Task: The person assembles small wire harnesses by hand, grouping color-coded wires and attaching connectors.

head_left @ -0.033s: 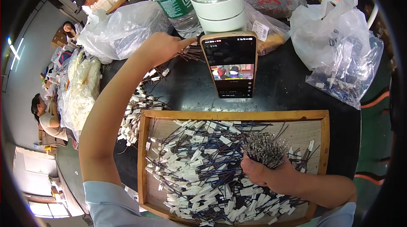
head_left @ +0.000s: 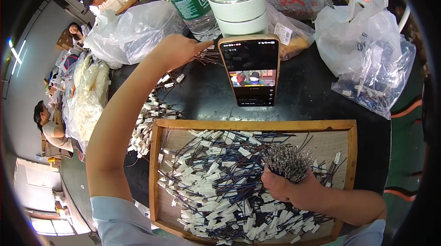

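Observation:
My left hand (head_left: 177, 52) reaches to the far side of the table, its index finger stretched toward the upper left edge of a smartphone (head_left: 252, 94). A small gap shows between fingertip and phone; the other fingers are mostly hidden. Just below that finger are thin dark wires (head_left: 209, 57). The phone leans upright against a pale green lidded cup (head_left: 240, 16), its screen lit with a picture. My right hand (head_left: 296, 193) is closed around a thick bundle of wires (head_left: 289, 161), metal ends up, above a wooden tray (head_left: 353, 154) full of white-connector wires (head_left: 216, 177).
More connector wires (head_left: 144, 129) lie left of the tray. A large water bottle (head_left: 193, 5) stands beside the cup. Plastic bags (head_left: 356, 39) rest at the right and another bag (head_left: 133, 30) at the far left. Several people sit along the left side.
The phone and cup have shifted very slightly to the right. My left fingertip is a touch lower and farther from the phone. The right hand stays put.

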The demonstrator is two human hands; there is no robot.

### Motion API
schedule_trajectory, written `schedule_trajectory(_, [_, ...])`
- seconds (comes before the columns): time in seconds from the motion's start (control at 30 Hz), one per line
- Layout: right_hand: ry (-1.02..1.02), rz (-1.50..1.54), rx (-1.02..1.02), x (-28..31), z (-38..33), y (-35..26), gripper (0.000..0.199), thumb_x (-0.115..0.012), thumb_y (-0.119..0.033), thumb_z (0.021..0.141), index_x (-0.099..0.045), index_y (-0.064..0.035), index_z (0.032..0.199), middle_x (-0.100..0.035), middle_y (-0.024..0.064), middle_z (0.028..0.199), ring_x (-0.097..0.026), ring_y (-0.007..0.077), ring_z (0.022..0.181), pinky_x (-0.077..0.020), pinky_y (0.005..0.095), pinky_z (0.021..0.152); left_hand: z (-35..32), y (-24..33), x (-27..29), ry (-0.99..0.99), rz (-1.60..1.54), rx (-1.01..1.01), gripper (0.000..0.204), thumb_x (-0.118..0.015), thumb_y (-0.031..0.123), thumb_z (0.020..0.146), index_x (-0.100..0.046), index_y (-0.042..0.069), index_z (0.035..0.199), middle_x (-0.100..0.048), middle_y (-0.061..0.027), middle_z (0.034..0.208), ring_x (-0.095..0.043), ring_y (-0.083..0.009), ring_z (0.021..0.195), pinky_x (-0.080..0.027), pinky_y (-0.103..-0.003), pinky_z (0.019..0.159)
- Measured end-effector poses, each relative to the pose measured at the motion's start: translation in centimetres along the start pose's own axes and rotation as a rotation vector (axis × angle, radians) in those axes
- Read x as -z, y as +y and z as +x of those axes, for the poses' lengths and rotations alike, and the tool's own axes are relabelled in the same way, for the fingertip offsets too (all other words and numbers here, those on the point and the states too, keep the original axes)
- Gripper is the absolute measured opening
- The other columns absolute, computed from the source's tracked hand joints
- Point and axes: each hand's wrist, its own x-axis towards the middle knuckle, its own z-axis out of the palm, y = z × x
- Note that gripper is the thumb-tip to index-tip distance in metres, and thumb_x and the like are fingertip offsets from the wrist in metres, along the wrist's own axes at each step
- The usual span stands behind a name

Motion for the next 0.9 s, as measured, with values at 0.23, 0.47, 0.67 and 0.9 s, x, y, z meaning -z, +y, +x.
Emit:
schedule_trajectory(0.23, [0.016, 0.0, -0.005, -0.1, 0.0, 0.1, 0.016, -0.064, -0.021, 0.089, -0.058, -0.0072, 0.095, -0.058, -0.0042, 0.082, -0.05, 0.0034, 0.074, -0.0418, 0.0213, 0.064, -0.1, 1.5, 0.0, 0.076, -0.106, 0.088, 0.019, -0.058, 0.018, 0.08, -0.055, 0.006, 0.094, -0.064, -0.0112, 0.079, -0.063, -0.0327, 0.073, -0.051, -0.044, 0.064])
schedule_trajectory(0.47, [-0.005, -0.004, 0.017, -0.3, -0.2, -0.2, 0.015, -0.063, -0.018, 0.089, -0.058, -0.0058, 0.098, -0.06, -0.0032, 0.086, -0.052, 0.003, 0.078, -0.0437, 0.0216, 0.067, -2.4, 0.4, -0.6, 0.2, -0.414, 0.143, 0.018, -0.057, 0.016, 0.081, -0.052, 0.002, 0.092, -0.062, -0.0142, 0.074, -0.062, -0.0316, 0.069, -0.048, -0.043, 0.059])
schedule_trajectory(0.67, [0.004, 0.01, 0.003, -0.6, -0.2, -0.5, 0.016, -0.062, -0.017, 0.089, -0.058, -0.006, 0.099, -0.06, -0.0033, 0.087, -0.052, 0.003, 0.079, -0.0438, 0.022, 0.068, -4.0, 2.9, 1.1, 0.186, -1.777, 0.72, 0.018, -0.048, 0.025, 0.089, -0.05, 0.007, 0.089, -0.051, -0.003, 0.065, -0.039, -0.0104, 0.04, -0.031, -0.025, 0.037])
schedule_trajectory(0.9, [-0.017, -0.051, 0.041, 0.0, -0.1, -0.1, 0.017, -0.062, -0.018, 0.089, -0.057, -0.0059, 0.099, -0.059, -0.0032, 0.088, -0.051, 0.0037, 0.079, -0.0436, 0.0219, 0.069, -6.2, 7.9, 2.5, 0.273, -2.693, 0.496, 0.01, -0.044, 0.022, 0.089, -0.047, 0.014, 0.083, -0.054, -0.004, 0.071, -0.031, -0.004, 0.035, -0.021, -0.017, 0.031])
